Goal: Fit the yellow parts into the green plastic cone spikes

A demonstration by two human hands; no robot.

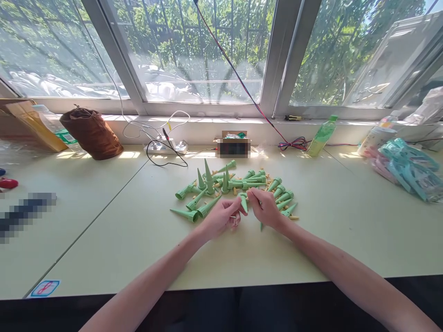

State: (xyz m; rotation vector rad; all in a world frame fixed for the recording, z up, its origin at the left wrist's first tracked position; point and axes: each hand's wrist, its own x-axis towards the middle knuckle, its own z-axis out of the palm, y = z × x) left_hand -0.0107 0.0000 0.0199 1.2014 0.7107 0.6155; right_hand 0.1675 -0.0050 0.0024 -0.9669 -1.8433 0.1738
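My left hand [228,214] pinches a green plastic watering spike [244,203], a hollow cone with a ribbed collar, its tip pointing down. Close beside its collar, my right hand [265,205] has its fingers curled together; what they grip is hidden. A green tip [261,227] shows just below the right hand, and I cannot tell whether it is held or lying on the table. Behind and around both hands spreads a loose pile of similar green spikes [195,199], some upright, most on their sides. Small yellowish pieces [235,190] lie scattered among them.
The pale table [138,249] reaches to the window sill. Along its back stand a brown drawstring bag [93,133], a power strip [162,145] with cables, a small box [233,146] and a green bottle [322,137]. Turquoise plastic bags [410,168] lie at the right.
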